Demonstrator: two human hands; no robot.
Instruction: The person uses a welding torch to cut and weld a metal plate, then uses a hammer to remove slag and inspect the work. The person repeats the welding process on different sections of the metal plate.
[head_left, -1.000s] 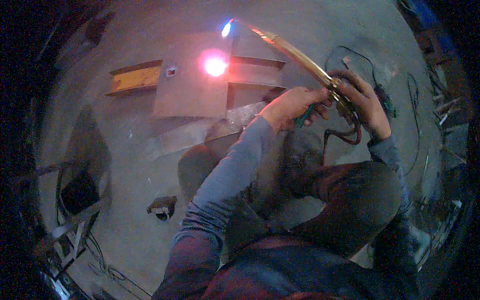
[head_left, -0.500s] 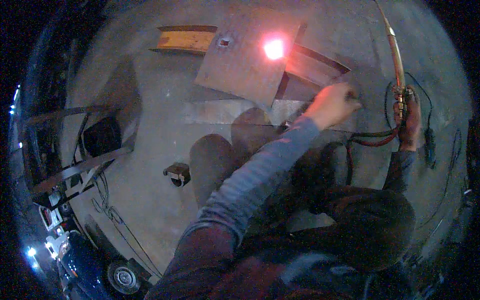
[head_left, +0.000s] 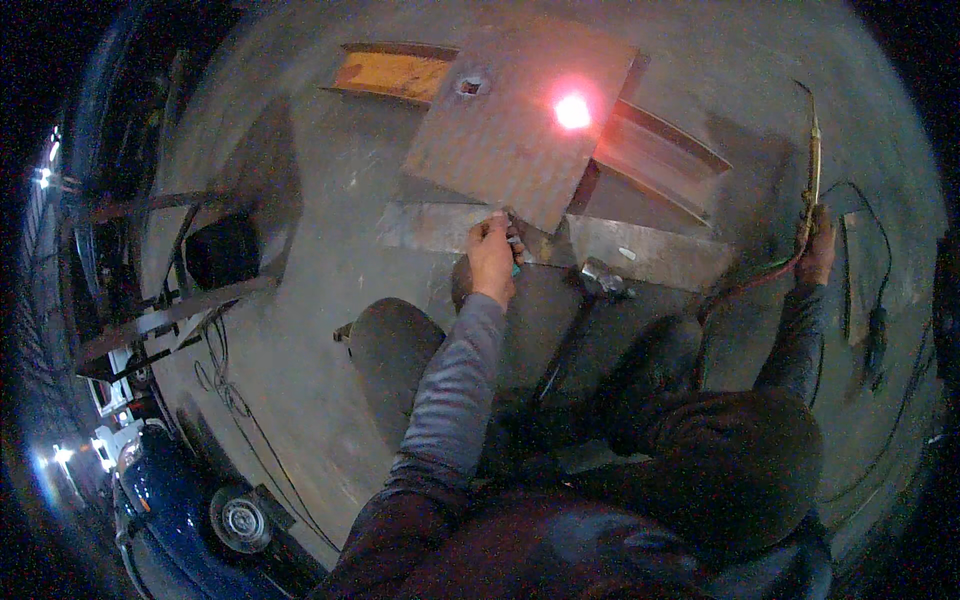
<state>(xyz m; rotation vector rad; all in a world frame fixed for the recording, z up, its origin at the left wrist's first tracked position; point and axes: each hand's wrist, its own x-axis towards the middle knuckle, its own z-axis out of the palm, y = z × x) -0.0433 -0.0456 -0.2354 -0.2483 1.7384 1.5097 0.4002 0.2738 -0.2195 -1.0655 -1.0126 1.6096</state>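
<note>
My right hand (head_left: 817, 250) is closed around a brass gas torch (head_left: 815, 165), its thin tip pointing away from me and hoses trailing from its base. My left hand (head_left: 490, 258) is closed at the near edge of a steel plate (head_left: 510, 130); a bit of green shows by its fingers, but what it holds is too small to make out. On the plate's right half a spot (head_left: 573, 112) glows bright pink-white. A ragged hole (head_left: 470, 87) pierces the plate's left half. A hammer (head_left: 603, 280) lies between my knees and a flat metal bar (head_left: 655, 250).
A yellow beam (head_left: 395, 73) sticks out under the plate's left side, a rusty beam (head_left: 670, 150) under its right. A small white stick (head_left: 627, 253) lies on the bar. Metal frame (head_left: 180, 320) stands left; a dark blue vehicle (head_left: 180, 510) is lower left. Cable (head_left: 885, 260) runs at right.
My left hand has moved left, from near the torch to the plate's near edge. The torch appears lower and farther right. The hammer, mostly covered before by my left arm, shows now.
</note>
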